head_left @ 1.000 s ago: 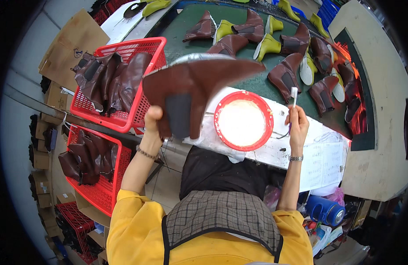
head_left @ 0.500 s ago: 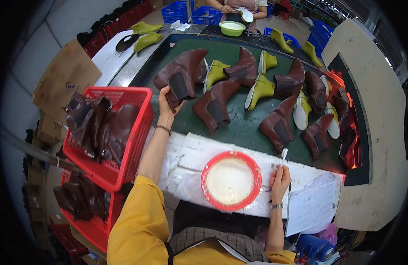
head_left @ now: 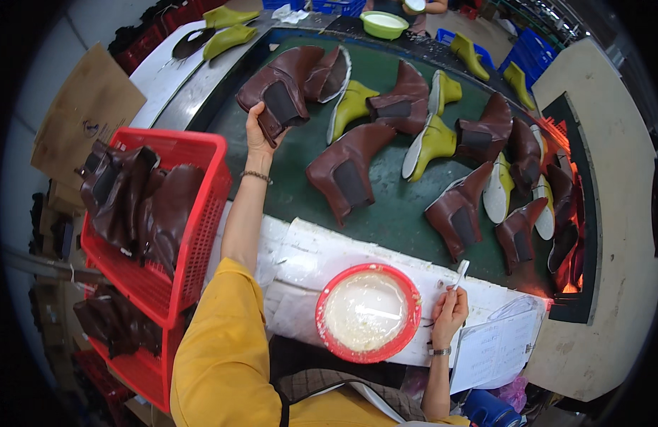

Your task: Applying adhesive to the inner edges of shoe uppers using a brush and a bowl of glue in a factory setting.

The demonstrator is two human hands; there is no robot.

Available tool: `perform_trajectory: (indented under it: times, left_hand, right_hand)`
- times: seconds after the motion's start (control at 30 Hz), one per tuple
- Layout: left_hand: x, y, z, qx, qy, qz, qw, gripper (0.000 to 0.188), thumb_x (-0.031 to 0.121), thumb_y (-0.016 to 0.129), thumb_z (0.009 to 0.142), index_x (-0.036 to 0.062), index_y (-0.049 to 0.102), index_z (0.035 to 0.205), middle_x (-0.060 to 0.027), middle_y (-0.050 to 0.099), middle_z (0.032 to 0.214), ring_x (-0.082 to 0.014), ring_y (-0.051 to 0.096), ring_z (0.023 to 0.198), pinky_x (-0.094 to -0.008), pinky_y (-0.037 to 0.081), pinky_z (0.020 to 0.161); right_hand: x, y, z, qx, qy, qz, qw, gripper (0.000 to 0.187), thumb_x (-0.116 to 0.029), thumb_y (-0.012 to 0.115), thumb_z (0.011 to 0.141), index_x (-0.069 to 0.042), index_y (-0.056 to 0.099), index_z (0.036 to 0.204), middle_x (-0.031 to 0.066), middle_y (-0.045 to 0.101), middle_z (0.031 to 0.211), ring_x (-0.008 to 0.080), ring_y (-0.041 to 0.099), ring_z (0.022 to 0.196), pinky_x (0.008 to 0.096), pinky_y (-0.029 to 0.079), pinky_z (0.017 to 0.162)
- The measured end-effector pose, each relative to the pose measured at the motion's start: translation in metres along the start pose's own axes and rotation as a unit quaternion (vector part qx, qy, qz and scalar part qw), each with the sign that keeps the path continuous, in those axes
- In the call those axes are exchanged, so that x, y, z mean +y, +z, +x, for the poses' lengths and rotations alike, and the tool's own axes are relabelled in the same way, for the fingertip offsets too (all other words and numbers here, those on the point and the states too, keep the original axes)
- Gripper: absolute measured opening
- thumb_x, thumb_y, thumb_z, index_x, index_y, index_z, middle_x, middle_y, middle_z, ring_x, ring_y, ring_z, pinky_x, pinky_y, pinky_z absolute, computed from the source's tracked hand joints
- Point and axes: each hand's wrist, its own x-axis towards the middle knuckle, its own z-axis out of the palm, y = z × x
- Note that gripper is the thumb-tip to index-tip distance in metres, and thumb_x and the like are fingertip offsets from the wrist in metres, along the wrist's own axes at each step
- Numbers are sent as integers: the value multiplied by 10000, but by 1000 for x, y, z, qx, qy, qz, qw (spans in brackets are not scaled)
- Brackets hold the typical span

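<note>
My left hand (head_left: 261, 135) grips the lower end of a brown leather boot upper (head_left: 290, 71) with a dark elastic side panel, held over the green work surface (head_left: 272, 185). Just behind it another brown upper (head_left: 329, 75) shows a pale edge. My right hand (head_left: 450, 313) is closed round a small white-headed brush (head_left: 461, 272), which points up near the front edge. Between my forearms stands a red bowl (head_left: 415, 317) of creamy white liquid. Further brown uppers (head_left: 352, 171) and yellow-green shoe lasts (head_left: 433, 147) with whitish soles lie across the green surface.
Red crates (head_left: 176, 285) of brown uppers are stacked at my left. A glowing orange opening (head_left: 572, 281) in a pale board borders the right side. Written papers (head_left: 489, 352) lie at the near right. Across the table, a person's arm is beside a green basin (head_left: 384, 25).
The view has shifted, and the bowl appears lower. My left hand has carried the boot upper slightly left and away, uncovering more of the upper behind it. My right hand still holds the brush.
</note>
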Motion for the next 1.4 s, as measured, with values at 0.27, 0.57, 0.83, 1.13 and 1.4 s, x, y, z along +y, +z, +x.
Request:
perform_trajectory:
  times: [0.27, 0.57, 0.83, 1.13, 1.4]
  left_hand:
    - [9, -62, -99, 300, 102, 495, 809, 677, 384, 748, 879, 6, 520, 1391, -216, 645, 1266, -330, 629, 1157, -540, 493, 966]
    - [-100, 53, -157, 163, -28, 445, 880, 1240, 331, 844, 797, -44, -36, 1586, -250, 515, 1393, -318, 631, 1160, -460, 588, 860]
    - [15, 166, -248, -116, 330, 724, 595, 577, 202, 792, 768, 63, 625, 1303, -179, 656, 1220, -290, 664, 1044, -395, 553, 851]
    - [184, -16, -264, 117, -31, 984, 133, 730, 249, 594, 960, -15, 247, 1545, -392, 589, 1175, -533, 678, 947, -552, 576, 848]
    - [209, 66, -274, 85, 38, 989, 112, 403, 114, 607, 852, 53, 525, 1242, -279, 697, 1066, -463, 702, 986, -550, 576, 840]
  right_hand:
    - [5, 6, 8, -35, -26, 20, 999, 190, -212, 519, 1092, -49, 606, 1046, -43, 508, 692, -3, 326, 452, 190, 225, 385]
    - [12, 7, 6, -66, -58, 20, 996, 178, -208, 558, 1077, -48, 626, 1037, -49, 514, 691, -4, 343, 466, 188, 246, 397]
    - [16, -9, 6, -21, -68, 43, 997, 194, -214, 546, 1083, -36, 620, 1061, -34, 520, 684, 4, 347, 453, 194, 239, 379]
    - [13, -2, 4, -45, -78, 42, 995, 240, -240, 535, 1085, -30, 646, 1056, -37, 543, 707, 5, 389, 488, 188, 292, 408]
    - [5, -15, 4, -77, -36, 40, 996, 266, -261, 527, 1090, -39, 668, 1130, -28, 576, 776, 11, 416, 506, 193, 310, 430]
